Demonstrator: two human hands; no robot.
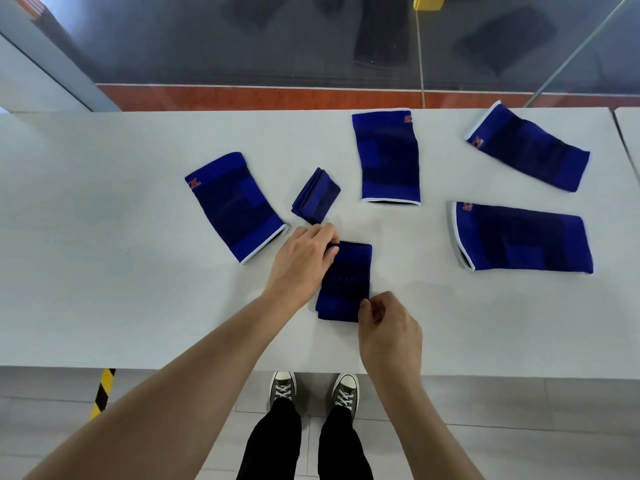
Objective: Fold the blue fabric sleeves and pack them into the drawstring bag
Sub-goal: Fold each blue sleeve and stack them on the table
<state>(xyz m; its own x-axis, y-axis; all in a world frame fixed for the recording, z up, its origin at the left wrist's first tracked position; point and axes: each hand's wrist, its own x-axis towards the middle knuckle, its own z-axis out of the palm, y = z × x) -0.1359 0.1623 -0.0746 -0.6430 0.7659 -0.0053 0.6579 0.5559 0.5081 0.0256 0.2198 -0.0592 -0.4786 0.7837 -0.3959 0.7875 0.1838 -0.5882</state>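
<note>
Pinching a half-folded knit sleeve (346, 282), left hand (301, 261) far corner, right hand (388, 327) near corner, white table (104, 289)

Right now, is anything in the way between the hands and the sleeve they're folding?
No. The left hand grips the far end of the half-folded sleeve and the right hand pinches its near corner. The small folded sleeve lies just beyond, apart. No drawstring bag is in view.

On the tabletop (104, 237), a half-folded sleeve (346, 282) lies near the front. Just behind it sits a small folded sleeve (316, 196). One flat sleeve (235, 206) lies left, three to the right.
</note>
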